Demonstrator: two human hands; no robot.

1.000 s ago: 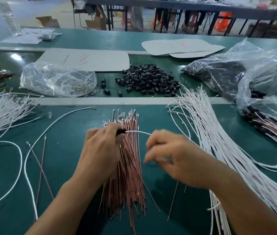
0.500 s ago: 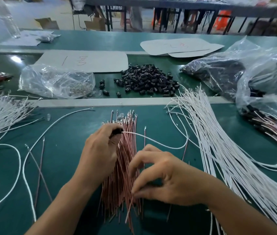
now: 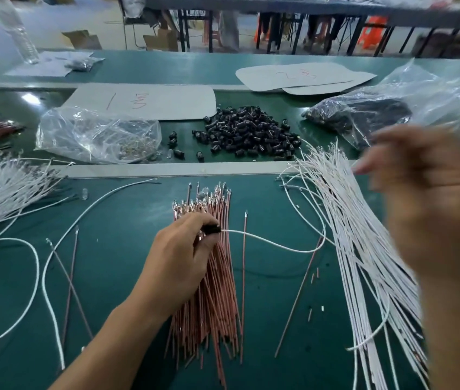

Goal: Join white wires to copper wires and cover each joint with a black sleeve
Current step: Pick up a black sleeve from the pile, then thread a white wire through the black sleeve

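Your right hand (image 3: 431, 204) is a raised blur at the right of the view, in front of the fanned bundle of thin white wires (image 3: 364, 249); its fingers are smeared and you cannot tell whether they are closed or holding anything. Your left hand (image 3: 181, 257) covers the middle of the bundle of thin copper-coloured wires (image 3: 217, 299), so how that bundle lies underneath it is hidden. The left fingertips are pinched shut on a small black tubular sleeve (image 3: 212, 229), with a single white wire (image 3: 276, 243) coming out of its right end and curving across the green table mat (image 3: 116, 220) toward the white bundle. The joint inside the sleeve cannot be seen. A second bundle of white wires (image 3: 0, 190) is cut off by the left edge.

The loose pile of black sleeves (image 3: 251, 133) sits beyond the pale strip, between a crumpled clear plastic bag (image 3: 93, 133) and a clear bag of dark parts (image 3: 364, 116).

Half a second ago your right hand was low, fingers in the copper bundle beside your left hand. Now it is up and to the right, clear of that bundle. Your left hand has kept the same pinch on the sleeve, and the white wire trails the same way.
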